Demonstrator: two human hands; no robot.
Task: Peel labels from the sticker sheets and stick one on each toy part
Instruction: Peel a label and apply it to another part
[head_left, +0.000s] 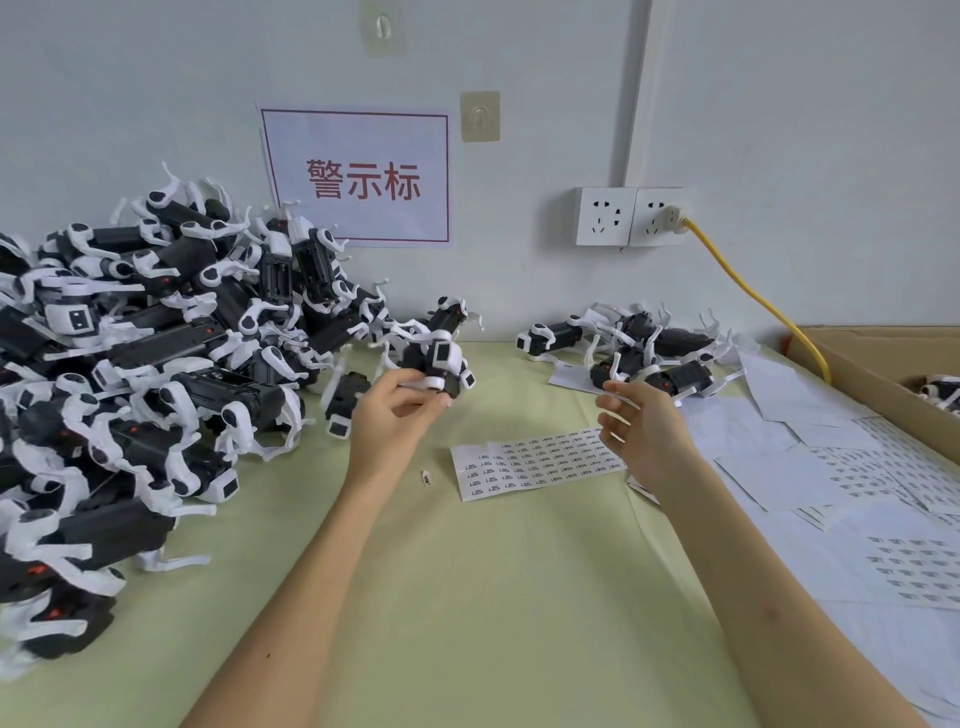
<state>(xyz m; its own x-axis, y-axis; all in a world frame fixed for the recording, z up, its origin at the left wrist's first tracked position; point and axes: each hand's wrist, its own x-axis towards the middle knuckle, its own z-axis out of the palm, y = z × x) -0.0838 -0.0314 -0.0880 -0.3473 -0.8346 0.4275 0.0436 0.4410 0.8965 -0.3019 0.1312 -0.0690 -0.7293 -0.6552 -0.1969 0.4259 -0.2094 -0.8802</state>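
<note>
Nearest on the table (467, 597) lies a loose label (426, 477), and just beyond it the sheet (540, 462), flat, with most of its rows still printed. Both are thin and limp. A label is best lifted by a corner with a nail and carried on a fingertip, since it will likely curl and stick to itself if pinched.

The left hand (395, 410) holds a toy (441, 364) above the table, its fingers curled round the black body from below. The toy looks light and of stiff plastic. Its thin white limbs stick out and would probably snag or bend, so the body is the safer hold, with a flat face turned up for the label.

The right hand (634, 431) hovers over the sheet's right end, fingers loosely curled and spread, gripping nothing I can see. A label on a fingertip would be too small to tell.

Left is the big pile (156, 364), tangled, so pulling a toy out by a limb looks risky. Far right sits a smaller group (639, 348) beside spent sheets (831, 467) and a box (883, 364).
</note>
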